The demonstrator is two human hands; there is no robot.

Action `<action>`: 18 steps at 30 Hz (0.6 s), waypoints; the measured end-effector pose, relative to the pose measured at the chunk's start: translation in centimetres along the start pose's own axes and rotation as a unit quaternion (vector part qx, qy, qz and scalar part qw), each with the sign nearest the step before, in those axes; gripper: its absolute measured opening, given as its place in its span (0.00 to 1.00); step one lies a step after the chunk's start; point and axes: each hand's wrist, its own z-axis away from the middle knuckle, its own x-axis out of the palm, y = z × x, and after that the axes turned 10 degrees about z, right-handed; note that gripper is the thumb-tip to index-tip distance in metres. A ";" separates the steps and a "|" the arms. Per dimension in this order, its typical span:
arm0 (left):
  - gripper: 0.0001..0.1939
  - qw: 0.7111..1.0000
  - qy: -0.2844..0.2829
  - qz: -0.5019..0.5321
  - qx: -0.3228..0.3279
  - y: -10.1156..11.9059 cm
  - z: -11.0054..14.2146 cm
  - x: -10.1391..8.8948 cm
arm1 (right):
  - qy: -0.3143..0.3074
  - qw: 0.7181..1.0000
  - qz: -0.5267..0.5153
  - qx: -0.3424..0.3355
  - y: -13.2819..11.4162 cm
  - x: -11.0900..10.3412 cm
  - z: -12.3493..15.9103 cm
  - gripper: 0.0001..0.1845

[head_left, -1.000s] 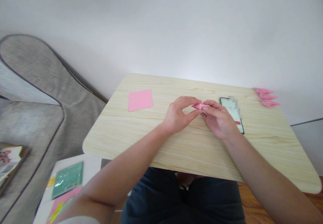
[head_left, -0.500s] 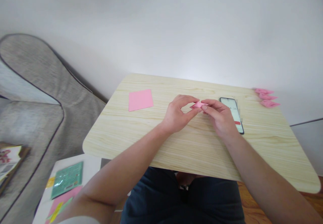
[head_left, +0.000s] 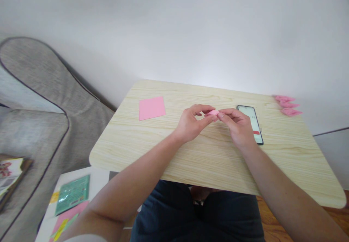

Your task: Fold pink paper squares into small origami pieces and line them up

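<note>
Above the middle of the wooden table (head_left: 212,162), a small folded piece of pink paper (head_left: 214,112) is pinched between both hands. My left hand (head_left: 192,122) grips its left side with thumb and forefinger. On its right side my right hand (head_left: 236,123) is closed, thumb on top; its other fingertips are partly hidden behind the paper. A flat pink paper square (head_left: 152,108) lies on the table left of my hands. Just behind my right hand is a phone (head_left: 253,120) with a lit screen, partly covered by the hand.
Several folded pink paper pieces (head_left: 290,111) sit in a row at the table's back right, by the white wall (head_left: 196,34). At lower left, a white surface (head_left: 81,174) holds a green packet (head_left: 73,194) and coloured paper. A grey sofa (head_left: 84,125) stands at the left.
The folded pink paper has turned slightly between my fingers and shows a different face. Both hands stay in nearly the same place.
</note>
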 end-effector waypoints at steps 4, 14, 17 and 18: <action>0.17 1.000 -0.011 0.002 -0.012 0.1 0.0 -0.1 | -0.007 1.000 -0.012 0.005 -0.2 0.1 0.1 0.06; 0.14 1.000 -0.014 -0.007 -0.022 0.4 0.1 0.1 | -0.015 1.000 -0.005 -0.004 -0.7 0.2 0.2 0.06; 0.16 0.999 0.001 0.001 -0.034 0.3 0.1 0.1 | 0.002 1.000 0.012 0.003 -0.6 0.1 0.2 0.06; 0.16 0.999 0.002 0.005 -0.037 0.2 0.1 0.1 | 0.007 1.000 0.018 0.005 -0.5 0.1 0.2 0.07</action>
